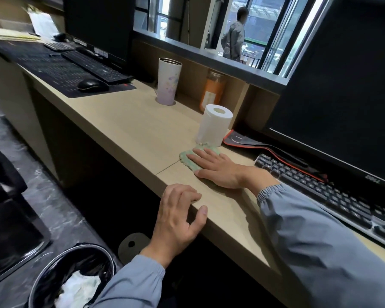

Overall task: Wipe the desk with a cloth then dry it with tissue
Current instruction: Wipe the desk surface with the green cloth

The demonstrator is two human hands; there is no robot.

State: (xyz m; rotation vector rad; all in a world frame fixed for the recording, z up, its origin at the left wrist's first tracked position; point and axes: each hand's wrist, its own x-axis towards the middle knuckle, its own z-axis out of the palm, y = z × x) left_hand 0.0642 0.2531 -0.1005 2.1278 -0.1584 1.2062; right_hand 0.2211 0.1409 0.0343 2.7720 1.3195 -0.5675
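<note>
Head view: two hands. Right hand [218,171] lies flat, fingers straight, pressing one green fluffy cloth [186,160] onto the pale wooden surface [131,130], just beside one upright white tissue roll [212,127]. Left hand [178,218] rests on the surface edge, fingers loosely bent, holding nothing.

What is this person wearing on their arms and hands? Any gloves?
No gloves: the left hand and right hand are bare, with no ring or watch showing. The left sleeve and right sleeve are long, grey-blue, gathered into elastic cuffs at the wrists.
</note>
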